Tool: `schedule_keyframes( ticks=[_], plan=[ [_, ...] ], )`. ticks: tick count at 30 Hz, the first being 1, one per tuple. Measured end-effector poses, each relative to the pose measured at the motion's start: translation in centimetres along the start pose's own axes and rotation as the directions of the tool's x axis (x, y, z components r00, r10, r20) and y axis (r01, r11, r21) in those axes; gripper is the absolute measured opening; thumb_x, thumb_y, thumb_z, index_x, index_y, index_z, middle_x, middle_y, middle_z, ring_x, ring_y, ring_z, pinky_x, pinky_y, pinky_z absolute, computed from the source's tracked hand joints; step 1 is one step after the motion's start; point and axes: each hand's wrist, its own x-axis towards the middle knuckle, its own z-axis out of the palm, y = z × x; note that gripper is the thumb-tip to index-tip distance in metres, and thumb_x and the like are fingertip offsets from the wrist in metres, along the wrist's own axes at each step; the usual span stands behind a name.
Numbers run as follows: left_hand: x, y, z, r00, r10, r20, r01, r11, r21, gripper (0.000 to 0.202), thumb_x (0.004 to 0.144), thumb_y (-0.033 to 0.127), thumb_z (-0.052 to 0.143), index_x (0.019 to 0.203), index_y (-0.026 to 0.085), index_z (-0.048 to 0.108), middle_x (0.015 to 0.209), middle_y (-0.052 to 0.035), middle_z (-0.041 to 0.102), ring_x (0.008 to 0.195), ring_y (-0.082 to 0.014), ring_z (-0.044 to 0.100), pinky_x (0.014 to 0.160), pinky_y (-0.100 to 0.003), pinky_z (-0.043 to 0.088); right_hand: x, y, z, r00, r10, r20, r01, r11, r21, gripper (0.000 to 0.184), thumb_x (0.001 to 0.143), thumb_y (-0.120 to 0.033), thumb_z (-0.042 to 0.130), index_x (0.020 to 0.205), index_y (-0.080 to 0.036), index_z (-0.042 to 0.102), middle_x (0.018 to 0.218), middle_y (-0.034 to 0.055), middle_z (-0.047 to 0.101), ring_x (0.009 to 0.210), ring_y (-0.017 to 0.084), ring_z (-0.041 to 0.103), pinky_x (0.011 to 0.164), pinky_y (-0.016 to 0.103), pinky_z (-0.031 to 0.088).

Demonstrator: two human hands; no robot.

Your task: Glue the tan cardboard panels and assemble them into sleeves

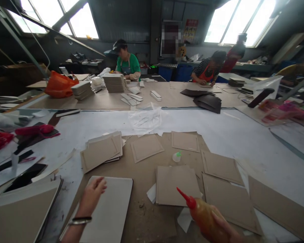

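the right hand (221,222) has its fingers clamped around a squeeze bottle (204,214), at the near right, its nozzle leaning far and left over a stack of brown cards (176,185). the left hand (96,189) has loosely bent fingers, a little apart, holding nothing that shows, over a pale board (114,206) at the near left; whether they touch it, i cannot tell.

too firm a squeeze could drip onto the top card, since the nozzle hangs above it. a slick wall might also let the bottle twist in the grip. the bracelet (80,220) could scuff the pale board if the wrist dropped. just beyond the stack, the small bottle (176,157) could tip if an arm brushed it.

the squeeze bottle looks like soft, see-through plastic, rounded, amber-toned, with a tapering red nozzle. the pale board is flat, smooth and dark-edged; the cards are matte, stiff and four-sided. the small bottle is cloudy and squat, with a green top. farther off, a thin, crinkled plastic bag (147,118) lies on the white-covered desk (218,130).
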Motion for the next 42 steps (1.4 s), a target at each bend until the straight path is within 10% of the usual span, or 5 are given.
schedule_keyframes(
  ticks=[5,11,31,42],
  plan=[
    [-9.0,-0.7,12.7,0.935,0.083,0.344,-0.131,0.984,0.119,0.048,0.062,0.049,0.051,0.094,0.013,0.059,0.086,-0.0109,0.065,0.08,-0.0237,0.062,0.077,-0.036,0.049,0.0,0.1,-0.4,0.997,0.028,0.078,-0.037,0.992,0.12,0.031,0.066,-0.033,0.07,0.094,-0.024,0.061,0.09,0.0033,0.063,0.076,0.018,0.059,0.062,0.028,0.047],
    [-11.9,-2.1,19.8,0.934,0.26,0.246,-0.34,0.859,0.383,0.063,0.065,0.05,0.054,0.109,0.005,0.051,0.109,-0.0211,0.055,0.108,-0.0313,0.049,0.095,-0.043,0.037,-0.2,-0.1,-1.4,0.989,-0.007,0.15,-0.015,0.989,0.146,0.022,0.071,-0.033,0.066,0.087,-0.022,0.054,0.083,0.0018,0.062,0.069,0.017,0.058,0.056,0.026,0.044],
    [-11.9,-2.9,19.6,0.986,0.151,0.074,-0.168,0.922,0.348,0.036,0.06,0.043,0.057,0.084,0.017,0.051,0.073,-0.0034,0.05,0.076,-0.0227,0.051,0.076,-0.04,0.043,1.0,-1.8,-3.7,0.995,-0.042,0.092,0.039,0.999,0.031,0.034,0.062,-0.036,0.072,0.082,-0.02,0.05,0.076,0.0007,0.062,0.065,0.016,0.057,0.055,0.026,0.044],
    [-11.7,-1.5,18.4,0.972,-0.085,0.219,0.089,0.996,-0.008,0.021,0.059,0.038,0.053,0.062,0.017,0.05,0.056,0.0011,0.051,0.059,-0.0142,0.047,0.061,-0.029,0.04,3.6,-1.5,-0.8,0.991,-0.126,-0.041,0.111,0.957,-0.267,0.048,0.054,-0.042,0.076,0.088,-0.021,0.048,0.075,0.0009,0.062,0.063,0.018,0.057,0.056,0.028,0.044]
  ],
)
